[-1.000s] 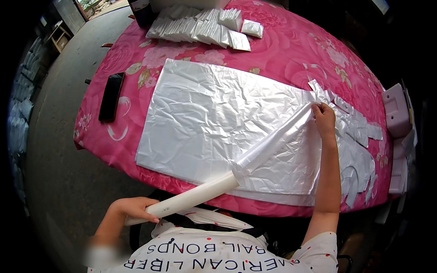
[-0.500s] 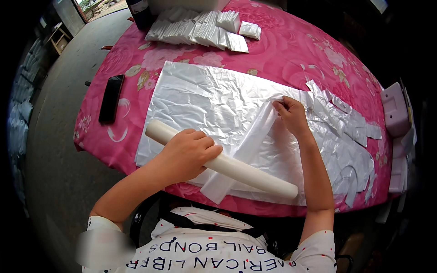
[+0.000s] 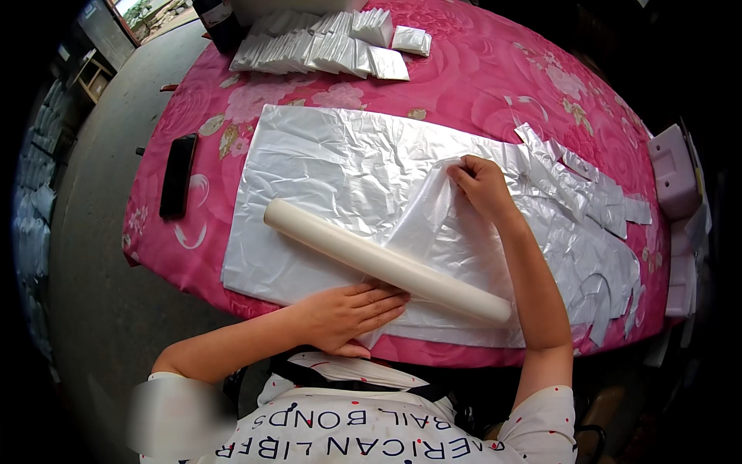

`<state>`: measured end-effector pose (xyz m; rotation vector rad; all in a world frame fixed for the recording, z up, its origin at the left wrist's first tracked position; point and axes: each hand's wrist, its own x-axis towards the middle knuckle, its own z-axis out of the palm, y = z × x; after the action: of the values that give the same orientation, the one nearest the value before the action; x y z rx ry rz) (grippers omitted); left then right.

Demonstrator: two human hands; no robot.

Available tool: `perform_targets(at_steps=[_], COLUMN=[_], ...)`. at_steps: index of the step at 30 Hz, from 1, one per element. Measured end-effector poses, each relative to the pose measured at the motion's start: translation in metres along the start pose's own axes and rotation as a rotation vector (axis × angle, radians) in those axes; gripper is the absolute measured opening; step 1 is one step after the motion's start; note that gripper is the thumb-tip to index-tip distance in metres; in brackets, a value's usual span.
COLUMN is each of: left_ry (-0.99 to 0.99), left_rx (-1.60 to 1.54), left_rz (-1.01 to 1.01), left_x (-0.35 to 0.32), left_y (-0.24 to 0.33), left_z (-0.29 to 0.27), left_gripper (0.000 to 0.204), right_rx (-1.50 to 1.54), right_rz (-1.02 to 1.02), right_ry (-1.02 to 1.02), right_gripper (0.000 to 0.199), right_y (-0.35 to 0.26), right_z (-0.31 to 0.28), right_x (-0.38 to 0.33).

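A stack of thin, silvery-white plastic bags lies flat on the table, with cut handles toward the right. Across it rests a long off-white roller or tube, slanting from upper left to lower right. My left hand lies flat with fingers stretched out, just on the near side of the roller, pressing on the plastic near the table edge. With bent fingers my right hand pinches the top sheet, lifting a translucent fold of plastic film beyond the roller.
At the far side stand rows of small folded white plastic packets, beside a dark bottle. A black phone lies at the left on the pink flowered tablecloth. Pale pink plastic containers are past the right edge.
My left hand has let go of the roller and moved down to lie flat on the plastic. The roller's left end has shifted slightly right. My right hand moved a little left, still pinching the film.
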<state>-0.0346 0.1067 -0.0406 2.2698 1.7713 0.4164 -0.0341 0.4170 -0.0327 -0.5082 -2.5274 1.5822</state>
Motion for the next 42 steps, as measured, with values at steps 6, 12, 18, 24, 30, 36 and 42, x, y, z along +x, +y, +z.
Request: perform_targets(at_steps=[6,12,18,24,30,36,42], left_ry=[-0.015,0.000,-0.005,-0.006,0.003,0.025,0.029], left_rx=[-0.031,0.091,0.053,0.029,0.008,0.165,0.125], left_rz=[-0.068,-0.130,-0.158,-0.159,-0.172,-0.262,-0.272], left_x=[0.004,0.008,0.007,0.005,0.006,0.010,0.013], left_y=[0.017,0.033,0.035,0.037,0.038,0.056,0.059], left_z=[0.012,0.020,0.021,0.022,0.025,0.038,0.043], left_gripper=[0.082,0.079,0.080,0.081,0.081,0.078,0.068], right_rx=[-0.263,-0.419,-0.630,-0.727,-0.780,-0.413,-0.589], right_rz=[-0.148,-0.441,-0.424,-0.429,-0.256,-0.258,-0.476], right_ry=[0.239,-0.192,-0.189,0.043,0.260,-0.186,-0.292], right_gripper=[0.027,0.052,0.060,0.062,0.061,0.059,0.056], right_y=[-0.025,-0.061,-0.046,-0.025,-0.006,-0.049,-0.040], right_z=[0.006,0.029,0.037,-0.002,-0.040,-0.022,0.003], right_x=[-0.023,-0.130,-0.152,-0.122,-0.104,-0.148,-0.149])
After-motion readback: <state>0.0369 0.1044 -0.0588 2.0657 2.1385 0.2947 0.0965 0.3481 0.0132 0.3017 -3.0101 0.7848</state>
